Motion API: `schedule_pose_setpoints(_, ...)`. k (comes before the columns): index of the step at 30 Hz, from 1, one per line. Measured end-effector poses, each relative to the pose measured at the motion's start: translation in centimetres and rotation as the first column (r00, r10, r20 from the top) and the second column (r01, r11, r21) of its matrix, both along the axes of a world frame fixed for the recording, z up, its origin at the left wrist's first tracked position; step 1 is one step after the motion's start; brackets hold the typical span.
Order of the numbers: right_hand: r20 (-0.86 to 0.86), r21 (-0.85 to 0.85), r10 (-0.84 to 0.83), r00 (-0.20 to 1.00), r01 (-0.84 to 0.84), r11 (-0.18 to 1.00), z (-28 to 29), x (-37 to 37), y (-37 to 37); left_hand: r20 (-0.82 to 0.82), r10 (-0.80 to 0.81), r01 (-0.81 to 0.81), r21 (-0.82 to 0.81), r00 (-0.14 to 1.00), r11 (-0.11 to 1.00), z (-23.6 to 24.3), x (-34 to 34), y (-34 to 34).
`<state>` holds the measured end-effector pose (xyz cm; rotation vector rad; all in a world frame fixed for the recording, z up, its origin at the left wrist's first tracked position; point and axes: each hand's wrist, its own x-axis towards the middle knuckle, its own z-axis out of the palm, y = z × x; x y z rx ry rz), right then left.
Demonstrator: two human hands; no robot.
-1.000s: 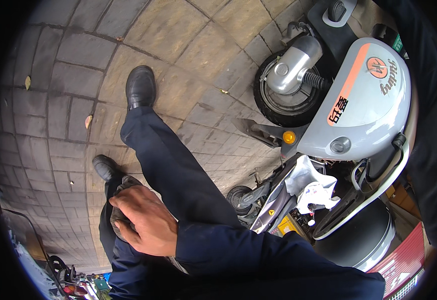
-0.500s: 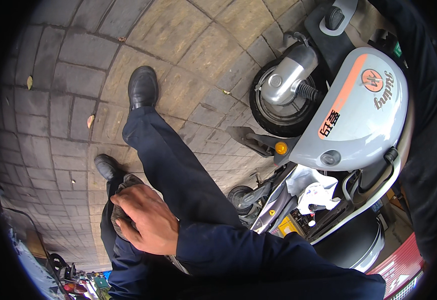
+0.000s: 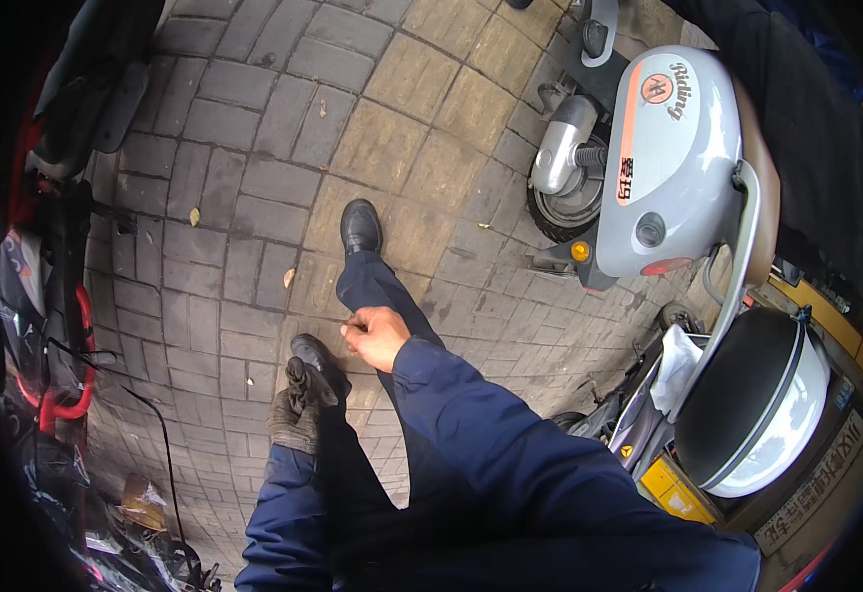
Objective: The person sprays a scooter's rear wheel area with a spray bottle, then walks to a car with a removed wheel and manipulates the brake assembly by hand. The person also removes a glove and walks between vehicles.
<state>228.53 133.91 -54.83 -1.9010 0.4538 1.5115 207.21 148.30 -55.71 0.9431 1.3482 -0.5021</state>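
Note:
My left hand (image 3: 295,422) wears a dark grey knitted work glove and is held low in front of my left leg. Its fingers are closed around a dark, bunched piece that could be loose cloth or part of a glove; I cannot tell which. My right hand (image 3: 379,338) is bare and hovers in front of my right leg, apart from the left one. Its fingers are curled in toward the thumb, and nothing shows in them.
A grey-and-white scooter (image 3: 673,158) stands at the right, with a black-and-white rounded seat or case (image 3: 757,405) nearer me. Red-framed vehicles (image 3: 81,345) line the left edge. Paving bricks (image 3: 224,178) lie underfoot with a few leaves. My black shoes (image 3: 360,227) are mid-stride.
My right hand has come off the gloved left hand and moved right. The left hand hangs lower at the left. The view has shifted, and red-framed vehicles show at the left.

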Motion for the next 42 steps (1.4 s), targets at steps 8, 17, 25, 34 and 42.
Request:
schedule_pose_setpoints(8, -0.181, 0.869, -0.919, 0.350, 0.494, 0.017, 30.1, 12.9, -6.6, 0.597, -0.175, 0.061, 0.206, 0.783, 0.977, 10.5, 2.2, 4.5)
schedule_pose_setpoints(17, -0.311, 0.950, -0.917, 0.250, 0.046, -0.310, 57.3, 3.2, -24.4, 0.714, -0.289, 0.072, 0.317, 0.638, 0.946, 25.9, -3.4, 1.8)
schedule_pose_setpoints(25, -0.303, 0.952, -0.942, 0.143, 0.096, -0.292, 58.6, -0.8, -31.0, 0.716, -0.372, 0.144, 0.361, 0.591, 0.922, 28.7, 0.0, 2.0)
schedule_pose_setpoints(34, 0.511, 0.734, -0.547, 0.663, -0.006, 0.679, 47.4, -0.2, -26.2, 0.715, -0.193, 0.325, -0.050, 0.672, 0.945, 32.0, 13.7, -9.2)
schedule_pose_setpoints(42, 0.981, 0.124, -0.044, 0.191, -0.430, 0.894, 43.1, -2.7, -28.3, 0.552, -0.815, 0.780, 0.426, 0.177, 0.458, 41.4, 19.3, -23.1)
